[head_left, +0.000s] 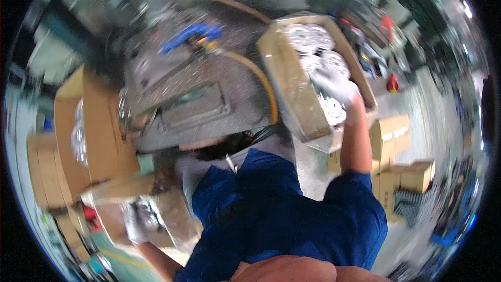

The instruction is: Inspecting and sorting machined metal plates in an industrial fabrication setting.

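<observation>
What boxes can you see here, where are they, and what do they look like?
Open brown cardboard box, upper right, holding shiny silver parts; the gloved right hand reaches in.
Big brown carton, left, flaps open.
Stack of small tan boxes, right, on the floor.
Torn brown box, lower left, by the gloved left hand.

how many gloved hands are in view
2: the right hand reaches into the cardboard box of shiny metal parts, upper right; the left hand grips a shiny part at lower left.
</observation>
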`<state>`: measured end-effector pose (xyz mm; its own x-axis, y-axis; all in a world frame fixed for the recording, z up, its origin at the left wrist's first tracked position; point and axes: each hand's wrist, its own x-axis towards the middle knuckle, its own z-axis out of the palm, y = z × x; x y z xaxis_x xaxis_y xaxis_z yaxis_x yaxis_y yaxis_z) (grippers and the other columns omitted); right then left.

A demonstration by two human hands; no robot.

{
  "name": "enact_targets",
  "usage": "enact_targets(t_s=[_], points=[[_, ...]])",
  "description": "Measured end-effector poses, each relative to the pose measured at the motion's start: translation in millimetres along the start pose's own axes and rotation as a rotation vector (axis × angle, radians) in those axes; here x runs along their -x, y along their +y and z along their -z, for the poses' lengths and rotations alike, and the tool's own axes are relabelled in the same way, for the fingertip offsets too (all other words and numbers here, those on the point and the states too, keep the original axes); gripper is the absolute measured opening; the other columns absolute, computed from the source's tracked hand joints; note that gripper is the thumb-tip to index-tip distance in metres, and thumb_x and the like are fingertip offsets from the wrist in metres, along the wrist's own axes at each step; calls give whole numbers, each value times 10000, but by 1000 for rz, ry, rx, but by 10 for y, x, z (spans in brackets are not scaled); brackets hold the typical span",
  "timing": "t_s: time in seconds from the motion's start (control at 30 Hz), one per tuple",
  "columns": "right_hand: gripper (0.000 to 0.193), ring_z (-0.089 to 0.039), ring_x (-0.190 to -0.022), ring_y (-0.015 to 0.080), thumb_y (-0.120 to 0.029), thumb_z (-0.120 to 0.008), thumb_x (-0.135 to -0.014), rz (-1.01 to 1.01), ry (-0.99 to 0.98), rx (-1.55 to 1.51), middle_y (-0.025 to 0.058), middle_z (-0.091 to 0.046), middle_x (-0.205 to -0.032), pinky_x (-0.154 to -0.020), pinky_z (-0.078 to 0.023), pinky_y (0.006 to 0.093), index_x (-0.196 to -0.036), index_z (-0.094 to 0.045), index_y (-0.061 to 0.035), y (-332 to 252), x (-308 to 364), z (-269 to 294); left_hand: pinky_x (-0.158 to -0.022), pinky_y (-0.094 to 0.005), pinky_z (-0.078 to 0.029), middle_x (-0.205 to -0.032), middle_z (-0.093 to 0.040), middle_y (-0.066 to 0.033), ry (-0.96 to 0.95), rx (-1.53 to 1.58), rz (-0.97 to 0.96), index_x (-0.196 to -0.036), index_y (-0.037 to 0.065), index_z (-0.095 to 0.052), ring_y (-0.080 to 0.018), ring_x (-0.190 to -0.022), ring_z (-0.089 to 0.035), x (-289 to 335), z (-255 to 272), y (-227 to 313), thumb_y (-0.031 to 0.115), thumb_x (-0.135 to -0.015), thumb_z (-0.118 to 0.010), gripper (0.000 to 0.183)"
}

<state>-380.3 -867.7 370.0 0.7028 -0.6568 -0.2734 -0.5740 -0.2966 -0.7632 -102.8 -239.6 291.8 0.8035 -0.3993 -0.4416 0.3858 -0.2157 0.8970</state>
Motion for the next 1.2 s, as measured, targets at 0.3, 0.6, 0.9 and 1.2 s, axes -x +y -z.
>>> enact_targets(t_s=[0.3,0.6,0.9,1.2], points=[[291,-527,-514,92,-313,-534,-939,-174,-820,-87,34,-587,-660,-481,-421,216,-912,-596,-30,235,525,-1752,-554,-373,-452,-759,-571,-40,915,903,177,-898,119,-564,-219,-703,-557,-693,1560,-1681,450,-914,-465,346],[243,-487,-449,70,-270,-488,-967,-115,-725,51,14,-552,-606,-416,-372,200,-888,-553,-50,-128,330,-1869,-1064,-484,-274,-1435,-382,-77,925,1285,163,-1375,131,-381,-320,-1325,-314,-612,1329,-2288,500,-920,-416,586],[241,-533,-486,97,-261,-482,-961,-102,-722,189,40,-574,-654,-431,-422,213,-892,-558,-43,114,463,-2049,-913,-538,-417,-1346,-453,-102,1171,1668,-123,-1322,123,-440,-312,-1139,-464,-757,1694,-2225,444,-919,-431,515],[260,-546,-506,117,-256,-495,-952,-25,-687,360,59,-596,-694,-453,-428,233,-909,-580,-14,373,389,-2009,-937,-283,-410,-1228,-590,-126,797,-949,938,-1217,-13,-547,-222,-1188,-519,-775,1863,-2013,692,-857,-330,820]])
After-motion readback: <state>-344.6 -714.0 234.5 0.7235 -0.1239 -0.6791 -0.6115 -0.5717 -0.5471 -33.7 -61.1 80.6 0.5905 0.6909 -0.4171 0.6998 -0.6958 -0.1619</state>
